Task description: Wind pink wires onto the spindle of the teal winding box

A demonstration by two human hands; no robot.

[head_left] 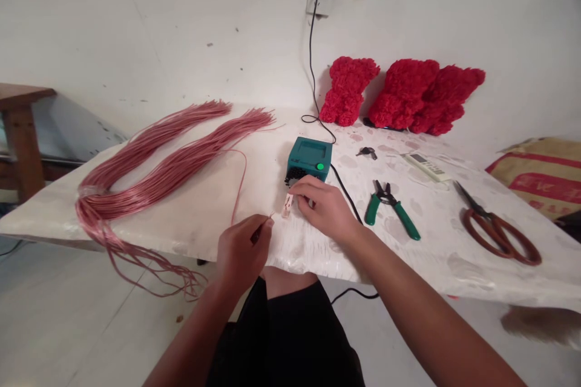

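Left hand [242, 254] grip narrow, pinching a pink wire [241, 187]; right hand [321, 208] grip narrow on a small pale connector [287, 205] beside the teal box [309, 158], apparently steadying it for the wire.

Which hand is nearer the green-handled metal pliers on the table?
Right. The right hand is beside the green-handled metal pliers, not touching them; the left hand is farther off, beyond the right hand.

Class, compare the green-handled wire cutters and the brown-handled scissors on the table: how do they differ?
The green-handled wire cutters have straight, open-ended grips, while the brown-handled scissors have large closed loop handles. The wire cutters lie nearer the teal box; the scissors lie further right. Both lie flat on the patterned table cover, with dark metal heads pointing away from the viewer.
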